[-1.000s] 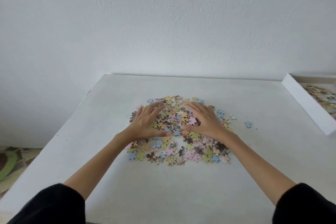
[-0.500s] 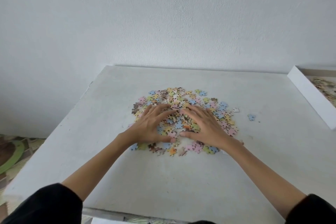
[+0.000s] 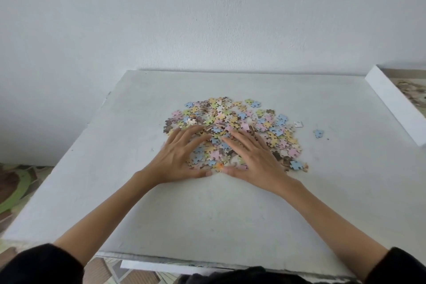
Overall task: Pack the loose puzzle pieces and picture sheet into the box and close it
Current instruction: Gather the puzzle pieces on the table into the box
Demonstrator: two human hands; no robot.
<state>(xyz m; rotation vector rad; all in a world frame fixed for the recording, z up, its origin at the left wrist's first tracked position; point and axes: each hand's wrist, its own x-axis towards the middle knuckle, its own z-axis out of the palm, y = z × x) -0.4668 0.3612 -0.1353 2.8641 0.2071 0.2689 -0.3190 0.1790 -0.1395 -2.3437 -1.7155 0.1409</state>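
A heap of pastel puzzle pieces (image 3: 239,120) lies in the middle of the white table (image 3: 230,214). My left hand (image 3: 177,157) and my right hand (image 3: 255,159) rest flat on the near side of the heap, fingers spread, thumbs almost touching. Neither hand holds anything. A white box (image 3: 391,104) sits at the table's right edge, with pieces showing inside it. One blue piece (image 3: 318,133) and one white piece (image 3: 298,124) lie apart, right of the heap. No picture sheet shows.
A white wall rises right behind the table. The table's left edge drops to a patterned floor mat (image 3: 13,187). Black sleeves cover both forearms near the camera.
Both hands have slid toward me across the heap, from its far middle to its near edge, dragging pieces closer together. The camera has tilted down a little.
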